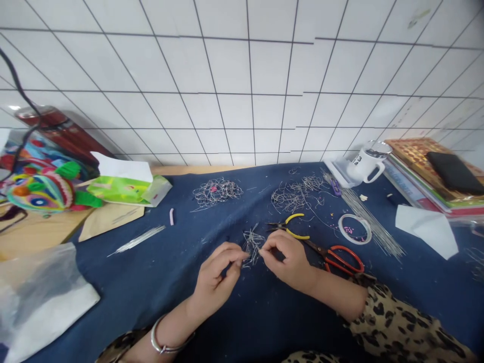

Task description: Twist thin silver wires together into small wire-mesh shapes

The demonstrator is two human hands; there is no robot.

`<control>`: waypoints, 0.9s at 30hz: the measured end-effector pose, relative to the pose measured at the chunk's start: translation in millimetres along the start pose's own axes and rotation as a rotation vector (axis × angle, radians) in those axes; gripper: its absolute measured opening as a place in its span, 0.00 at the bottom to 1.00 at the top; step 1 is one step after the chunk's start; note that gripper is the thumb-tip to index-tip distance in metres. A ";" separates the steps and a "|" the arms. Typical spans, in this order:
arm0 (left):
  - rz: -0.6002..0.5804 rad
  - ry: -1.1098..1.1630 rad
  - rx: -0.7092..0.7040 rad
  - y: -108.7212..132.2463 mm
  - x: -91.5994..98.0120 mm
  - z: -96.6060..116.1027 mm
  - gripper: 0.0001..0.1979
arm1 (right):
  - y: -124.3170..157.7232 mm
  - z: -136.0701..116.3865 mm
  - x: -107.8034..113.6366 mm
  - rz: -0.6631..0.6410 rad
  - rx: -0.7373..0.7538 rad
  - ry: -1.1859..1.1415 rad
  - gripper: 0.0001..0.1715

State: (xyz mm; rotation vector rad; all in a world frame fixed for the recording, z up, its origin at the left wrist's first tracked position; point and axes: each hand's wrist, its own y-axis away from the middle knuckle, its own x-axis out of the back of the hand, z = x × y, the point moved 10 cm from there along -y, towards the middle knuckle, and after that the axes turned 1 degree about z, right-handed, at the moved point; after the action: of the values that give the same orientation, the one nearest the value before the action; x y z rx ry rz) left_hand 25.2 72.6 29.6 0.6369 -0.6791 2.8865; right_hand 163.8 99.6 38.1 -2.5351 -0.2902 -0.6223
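Observation:
My left hand (220, 275) is closed in a pinch, thumb against forefinger, at the left side of a small heap of short wire pieces (252, 244). Opposite it my right hand (287, 257) pinches too, its fingertips at the heap's right side. Whatever the fingertips hold is too thin to make out. Yellow-handled pliers (298, 236) lie just beyond my right hand. Red-handled scissors (344, 258) rest to the right, partly behind the right forearm. Two tangles of wire, a left one (217, 192) and a right one (297, 194), lie farther back on the dark blue cloth (159, 282).
On the right are a white tape-like ring (354, 229) with tiny beads inside, a bundle of straight wires (372, 222), a white mug (365, 164) and stacked books (419, 186) under a phone (456, 172). At left are wire lengths (139, 239), a tissue pack (121, 186) and a plastic bag (49, 297).

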 end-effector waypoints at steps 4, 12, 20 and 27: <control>0.013 0.048 -0.031 2.3 2.8 1.0 0.15 | 8.5 -15.9 -5.1 -0.063 0.187 0.105 0.04; -0.175 0.025 -0.232 5.9 -9.7 17.6 0.23 | 11.6 -14.8 -2.9 -0.045 0.211 0.180 0.05; -0.193 -0.356 -0.316 9.1 -21.0 14.7 0.23 | 13.2 -20.1 -0.2 -0.009 0.232 0.178 0.03; -0.137 -0.497 -0.231 6.7 -25.7 9.0 0.20 | 16.1 -29.8 -5.0 0.032 0.334 0.173 0.03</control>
State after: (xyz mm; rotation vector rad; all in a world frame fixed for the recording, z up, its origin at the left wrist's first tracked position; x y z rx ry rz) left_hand 50.5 62.3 23.4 1.3220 -0.9609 2.4799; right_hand 153.4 69.9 51.6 -2.1487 -0.2664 -0.7111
